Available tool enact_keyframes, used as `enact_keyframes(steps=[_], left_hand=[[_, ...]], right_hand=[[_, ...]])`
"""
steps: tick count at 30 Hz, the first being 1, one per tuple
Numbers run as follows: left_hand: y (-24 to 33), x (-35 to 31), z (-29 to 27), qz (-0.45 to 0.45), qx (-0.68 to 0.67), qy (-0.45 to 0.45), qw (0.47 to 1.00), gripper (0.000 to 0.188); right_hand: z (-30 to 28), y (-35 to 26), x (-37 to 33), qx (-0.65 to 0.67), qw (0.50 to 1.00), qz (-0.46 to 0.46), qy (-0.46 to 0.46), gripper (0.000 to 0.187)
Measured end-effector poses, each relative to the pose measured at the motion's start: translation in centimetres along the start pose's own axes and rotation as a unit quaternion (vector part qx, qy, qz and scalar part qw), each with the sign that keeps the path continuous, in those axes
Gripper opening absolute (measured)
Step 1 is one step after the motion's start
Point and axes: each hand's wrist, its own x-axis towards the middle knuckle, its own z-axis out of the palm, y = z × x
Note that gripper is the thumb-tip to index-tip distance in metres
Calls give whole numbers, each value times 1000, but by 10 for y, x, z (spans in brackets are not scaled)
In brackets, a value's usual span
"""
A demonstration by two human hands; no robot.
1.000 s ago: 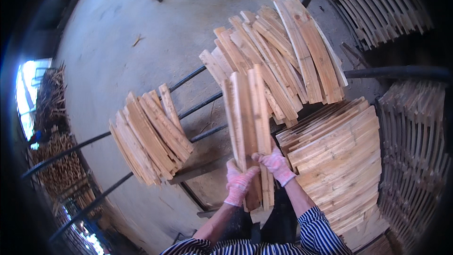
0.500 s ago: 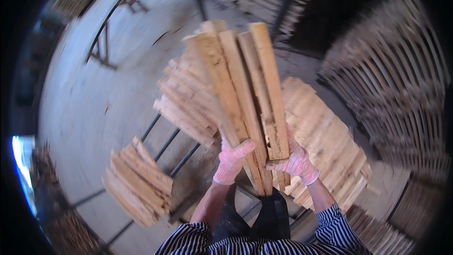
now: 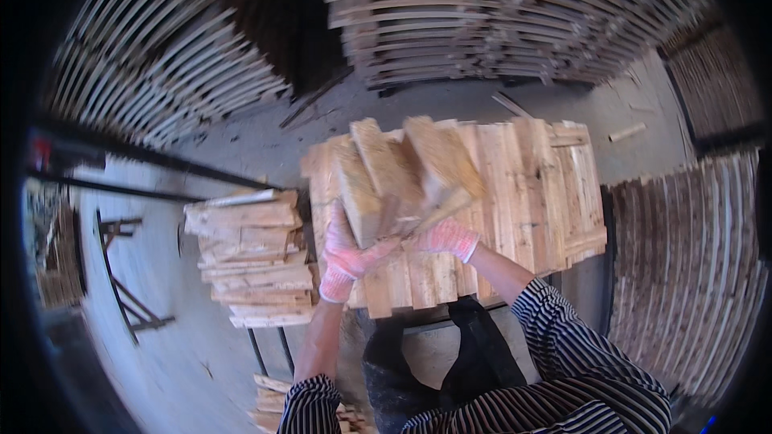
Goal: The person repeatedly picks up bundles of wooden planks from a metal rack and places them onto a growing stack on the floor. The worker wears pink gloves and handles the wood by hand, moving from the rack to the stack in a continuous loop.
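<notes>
Several rough wooden boards [image 3: 371, 162], loosely bunched and blurred by motion, are held between my two gloved hands over a wide layer of boards [image 3: 515, 201]. My left hand [image 3: 349, 255], in a pink glove, is closed round the left side of the bunch at its near end. At the near right end, my right hand [image 3: 447, 241] grips it too, its fingers partly hidden by the wood. The held boards tilt away from me, their far ends spread apart. Whether their undersides touch the layer below cannot be made out.
A smaller board pile [image 3: 251, 253] lies left of the layer, on dark rails [image 3: 273, 350]. Tall racks of stacked slats [image 3: 482, 20] stand behind, with another stack [image 3: 683, 273] at the right. A narrow trestle [image 3: 121, 289] stands at far left. Loose offcuts [image 3: 627, 132] lie on the floor.
My view has swung to the right. The boards, raised and upright in front of me before, are now over the wide layer, more foreshortened; both hands still hold them.
</notes>
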Motion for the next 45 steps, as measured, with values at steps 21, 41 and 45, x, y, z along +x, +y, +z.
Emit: enact_keyframes(steps=[21,41,45], left_hand=[[-212,118,211,-336,-256,-15,906,57],[-173,207,376,-348,-203,-63,913,79],[-180,202,446,-402,-316,-131,849,75]], right_hand=[[-25,345,-284,218,782,447,376,87],[-11,413,-264,75,820,431,368,73],[57,363,-243,245,806,243,481,84]])
